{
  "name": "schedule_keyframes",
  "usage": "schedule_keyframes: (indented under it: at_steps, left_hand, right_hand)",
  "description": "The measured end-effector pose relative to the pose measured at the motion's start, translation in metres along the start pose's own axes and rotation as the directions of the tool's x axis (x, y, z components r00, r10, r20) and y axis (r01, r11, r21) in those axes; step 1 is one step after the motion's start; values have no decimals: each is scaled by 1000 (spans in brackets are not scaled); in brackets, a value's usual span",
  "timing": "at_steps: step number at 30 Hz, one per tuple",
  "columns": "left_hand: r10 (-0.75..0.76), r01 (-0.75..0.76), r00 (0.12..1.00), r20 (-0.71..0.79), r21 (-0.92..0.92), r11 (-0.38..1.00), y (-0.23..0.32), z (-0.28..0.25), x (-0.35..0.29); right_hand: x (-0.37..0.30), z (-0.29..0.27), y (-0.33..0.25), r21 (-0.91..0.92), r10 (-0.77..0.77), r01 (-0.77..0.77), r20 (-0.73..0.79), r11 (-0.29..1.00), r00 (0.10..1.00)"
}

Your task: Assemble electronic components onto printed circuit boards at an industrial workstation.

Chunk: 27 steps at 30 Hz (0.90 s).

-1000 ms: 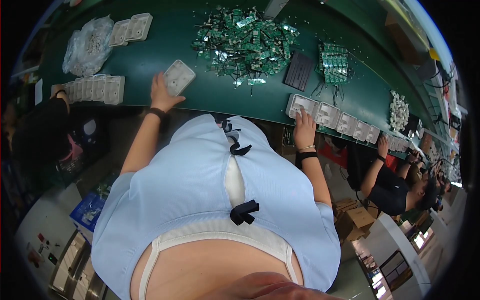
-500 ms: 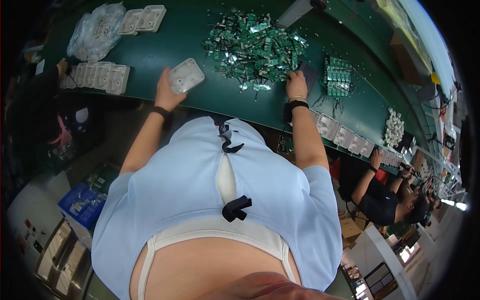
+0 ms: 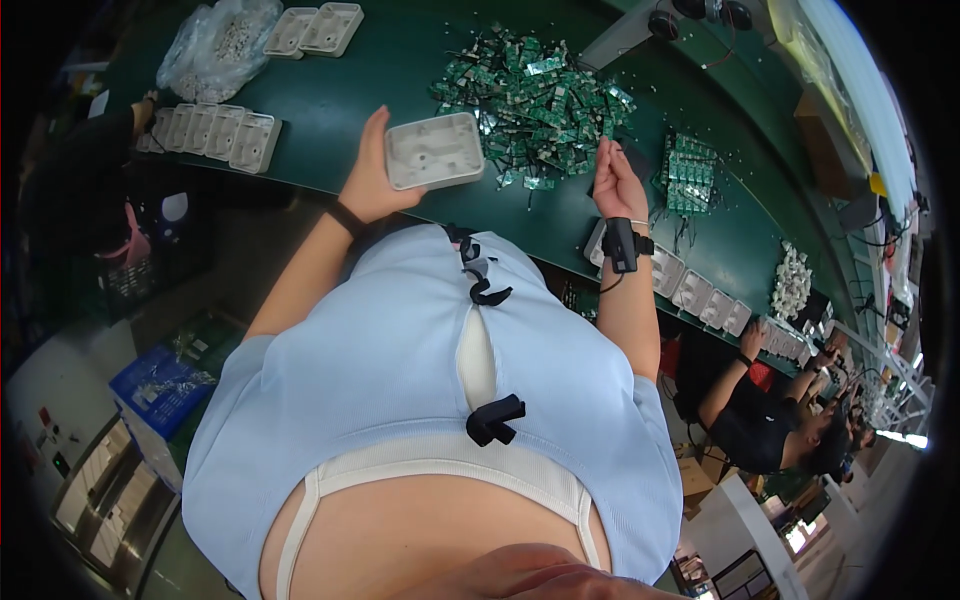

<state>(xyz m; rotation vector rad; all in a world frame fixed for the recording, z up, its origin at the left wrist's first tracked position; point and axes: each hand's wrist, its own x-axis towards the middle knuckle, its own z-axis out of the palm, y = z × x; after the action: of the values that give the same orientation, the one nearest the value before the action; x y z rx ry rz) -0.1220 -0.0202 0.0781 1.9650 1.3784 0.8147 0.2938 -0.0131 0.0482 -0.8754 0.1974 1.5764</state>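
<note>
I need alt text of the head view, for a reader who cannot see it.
A person's left grip holds a white plastic housing at a green workbench, while the right grip is beside a heap of green circuit boards. More white housings line the near edge on both sides.

On my remote feed I see moderate light, a white lamp [image 3: 914, 439] glaring near four o'clock, glints on circuit boards [image 3: 540, 112] toward twelve, and edges bending into black.

plastic case [image 3: 430, 150] — greyish white | circuit boards [image 3: 545, 100] — green | dark-green table [image 3: 335, 115] | pale-blue shirt [image 3: 370, 340]
</note>
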Motion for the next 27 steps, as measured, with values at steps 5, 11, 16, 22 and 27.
schedule_keyframes:
  at_steps: [5,11,16,22,27]
  left_hand:
    - [138,-136,989,47,-27,990,45,2,37]
    - [144,-115,976,165,-172,978,90,4,64]
    - [274,-262,960,51,-174,949,113,8,68]
    - [265,-262,964,15,-93,960,120,11,66]
    - [278,-278,960,7,-51,959,122,9,64]
  right_hand:
    - [-36,42,13,-32,-1,10,280,999,960]
    - [-89,101,39,-396,-190,356,400,846,897]
    - [-106,124,53,-544,-222,506,504,670,835]
    - [-108,130,57,-628,-208,515,498,583,842]
    - [-107,130,57,-656,-209,511,485,556,849]
